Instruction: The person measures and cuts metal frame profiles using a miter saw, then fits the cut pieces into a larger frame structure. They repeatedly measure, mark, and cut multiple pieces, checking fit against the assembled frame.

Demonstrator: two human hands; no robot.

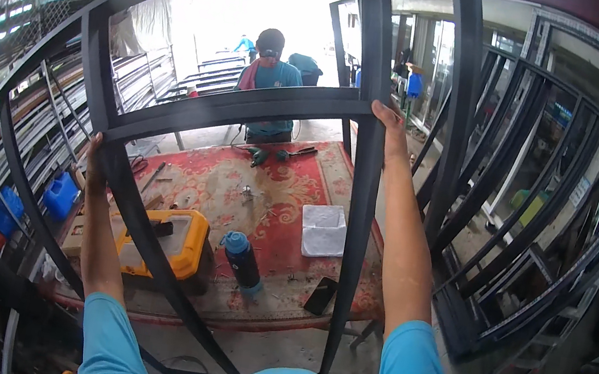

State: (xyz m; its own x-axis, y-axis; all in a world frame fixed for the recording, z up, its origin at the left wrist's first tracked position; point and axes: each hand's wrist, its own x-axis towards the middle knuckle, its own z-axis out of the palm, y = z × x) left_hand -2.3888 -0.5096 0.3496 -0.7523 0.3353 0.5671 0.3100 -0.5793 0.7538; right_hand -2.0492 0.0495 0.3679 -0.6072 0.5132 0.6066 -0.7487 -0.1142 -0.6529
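Observation:
A large black metal frame stands upright before me, with a crossbar between two uprights. My left hand grips its left upright where the crossbar meets it. On the right upright, a little higher, my right hand is closed around the bar near the other end of the crossbar. The frame's bars hide part of the fingers of both hands. Through the opening shows a table with a worn red patterned carpet on it.
On the table are a yellow-orange toolbox, a dark bottle with a blue lid, a phone, white paper and dark gloves. A person in a blue shirt stands across it. More black frames lean at right; metal bars are stacked at left.

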